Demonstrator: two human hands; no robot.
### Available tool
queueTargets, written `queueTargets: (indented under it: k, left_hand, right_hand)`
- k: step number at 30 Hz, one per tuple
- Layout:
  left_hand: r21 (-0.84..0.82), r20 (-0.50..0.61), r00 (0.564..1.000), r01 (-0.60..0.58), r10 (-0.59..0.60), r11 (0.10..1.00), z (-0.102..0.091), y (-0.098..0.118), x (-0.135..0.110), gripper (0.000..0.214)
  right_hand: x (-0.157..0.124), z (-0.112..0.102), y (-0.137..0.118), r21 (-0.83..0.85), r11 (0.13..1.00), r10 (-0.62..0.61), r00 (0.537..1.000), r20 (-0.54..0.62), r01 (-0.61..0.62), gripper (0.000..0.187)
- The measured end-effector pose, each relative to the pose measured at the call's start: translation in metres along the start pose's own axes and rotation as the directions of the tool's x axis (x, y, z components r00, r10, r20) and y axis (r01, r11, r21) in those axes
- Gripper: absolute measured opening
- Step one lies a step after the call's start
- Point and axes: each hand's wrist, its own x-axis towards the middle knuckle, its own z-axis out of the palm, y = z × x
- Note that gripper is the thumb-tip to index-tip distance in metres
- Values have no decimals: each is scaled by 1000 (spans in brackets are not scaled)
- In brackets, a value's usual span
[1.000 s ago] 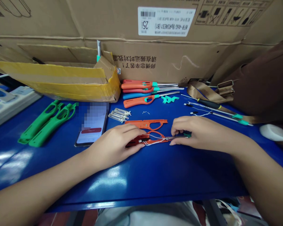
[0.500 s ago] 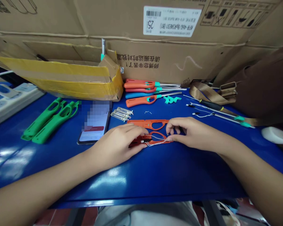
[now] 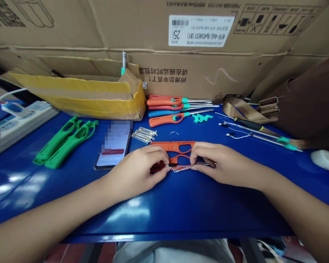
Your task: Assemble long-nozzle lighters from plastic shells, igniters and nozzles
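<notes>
An open orange lighter shell half [image 3: 178, 159] lies on the blue table [image 3: 181, 208], with a thin white wire [image 3: 181, 168] along its near edge. My left hand [image 3: 138, 168] presses on the shell's left end, fingers closed over it. My right hand [image 3: 216, 162] pinches the wire and the shell's right end, where a metal tube [image 3: 204, 165] sticks out. A second orange shell half [image 3: 173, 146] lies just behind them.
Finished orange and blue lighters [image 3: 168, 109] lie by the cardboard wall. Green shell halves [image 3: 64, 140] and a phone [image 3: 113, 148] are at left, small clear parts [image 3: 144, 134] beside the phone. Metal tubes with wires [image 3: 260, 133] lie at right. A yellow-taped box [image 3: 79, 91] and a power strip [image 3: 13, 120] are far left.
My right hand slid left along the shell towards my left hand, covering the metal tube and green tip. The view shifted slightly.
</notes>
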Motion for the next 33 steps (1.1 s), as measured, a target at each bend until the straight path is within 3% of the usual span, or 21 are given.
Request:
queueTargets:
  k: [5,16,21,23,26,29,33]
  left_hand:
    - [-24,-41,998,40,-41,999,0,1,1,7]
    - [-32,-155,985,-80,74,996,8,-7,2,10]
    - [74,-142,977,-147,157,986,8,-4,0,14]
    - [147,-123,975,-164,182,975,8,-2,-2,16]
    - [246,-99,972,-185,214,952,9,0,-4,20]
    - [261,-84,972,-189,218,946,10,2,-6,21]
    - [223,-115,973,-172,201,960,11,3,-5,23]
  right_hand:
    - [-2,-8,-6,11,1000,-29,998,58,28,9]
    - [0,0,-10,-135,990,-39,999,22,42,7]
    - [-1,1,-12,-132,990,-47,999,4,47,9]
    - [0,1,-10,-98,995,-38,998,-53,33,8]
    - [4,0,-2,-97,995,-25,971,-239,1,10]
    - [10,-6,16,-229,971,-35,894,-446,-76,15]
    - [13,-14,47,-445,855,-13,847,-531,-266,39]
